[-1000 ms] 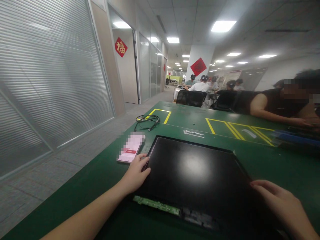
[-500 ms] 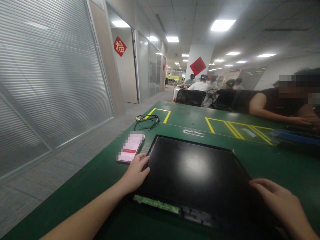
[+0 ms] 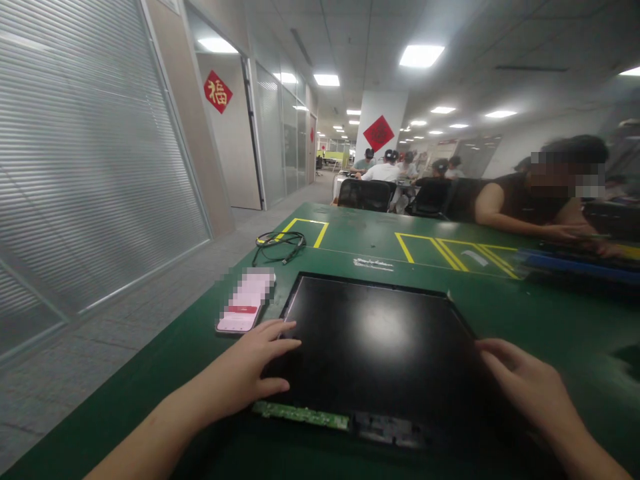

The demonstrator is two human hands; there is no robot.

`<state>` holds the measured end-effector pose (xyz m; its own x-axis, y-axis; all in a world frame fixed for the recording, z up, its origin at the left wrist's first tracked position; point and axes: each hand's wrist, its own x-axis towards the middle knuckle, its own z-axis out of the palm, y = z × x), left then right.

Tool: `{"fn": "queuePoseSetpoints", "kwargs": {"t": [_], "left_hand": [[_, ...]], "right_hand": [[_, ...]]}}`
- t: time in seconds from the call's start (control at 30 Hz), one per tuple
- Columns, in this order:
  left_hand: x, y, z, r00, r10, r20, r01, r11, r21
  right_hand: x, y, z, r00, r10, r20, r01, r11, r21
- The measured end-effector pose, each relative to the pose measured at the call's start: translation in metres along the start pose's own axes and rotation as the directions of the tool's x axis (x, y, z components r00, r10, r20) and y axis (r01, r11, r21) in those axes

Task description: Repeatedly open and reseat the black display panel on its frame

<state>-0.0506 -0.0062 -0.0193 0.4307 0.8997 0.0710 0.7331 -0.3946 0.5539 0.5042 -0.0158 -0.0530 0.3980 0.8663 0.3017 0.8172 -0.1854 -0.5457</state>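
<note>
A black flat display panel [image 3: 370,347] lies face up on the green table. Along its near side runs a narrow green circuit board [image 3: 301,415], with dark parts beside it. My left hand [image 3: 250,367] is at the panel's left edge, fingers and thumb spread apart over the border; whether the fingertips touch it I cannot tell. At the right edge, my right hand [image 3: 525,380] has thumb and forefinger closed on the panel's rim. Its other fingers are mostly hidden.
Left of the panel lies a phone [image 3: 245,303] with a lit screen. Behind it is a coiled black cable [image 3: 281,248]. Yellow tape [image 3: 445,255] marks the green table [image 3: 345,230]. Across it, at right, a person [image 3: 530,207] handles something near a blue object [image 3: 590,267].
My left hand has slid nearer along the panel's left edge and its fingers have spread. My right hand stays at the right edge. The view has turned slightly right.
</note>
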Motion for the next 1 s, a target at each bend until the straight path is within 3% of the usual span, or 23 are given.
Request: {"fn": "queuePoseSetpoints", "kwargs": {"t": [0.27, 0.53, 0.7, 0.83, 1.0], "left_hand": [[-0.004, 0.022, -0.021, 0.993, -0.051, 0.104, 0.061, 0.994, -0.091], [-0.002, 0.033, -0.02, 0.992, 0.012, 0.127, 0.002, 0.994, -0.112], [-0.003, 0.036, -0.02, 0.993, 0.031, 0.112, -0.016, 0.991, -0.13], [0.0, 0.028, -0.014, 0.999, 0.009, 0.053, -0.006, 0.998, -0.067], [0.006, 0.002, 0.009, 0.992, -0.025, -0.128, 0.035, 0.996, 0.078]], "right_hand": [[-0.002, -0.003, 0.001, 0.99, -0.097, 0.099, 0.093, 0.995, 0.04], [-0.002, -0.007, -0.002, 0.977, -0.081, 0.198, 0.089, 0.996, -0.029], [-0.002, -0.005, -0.001, 0.979, -0.102, 0.178, 0.11, 0.993, -0.04], [-0.003, -0.008, -0.002, 0.98, -0.087, 0.179, 0.093, 0.995, -0.029], [-0.005, -0.011, 0.0, 0.981, -0.084, 0.175, 0.089, 0.996, -0.019]]}}
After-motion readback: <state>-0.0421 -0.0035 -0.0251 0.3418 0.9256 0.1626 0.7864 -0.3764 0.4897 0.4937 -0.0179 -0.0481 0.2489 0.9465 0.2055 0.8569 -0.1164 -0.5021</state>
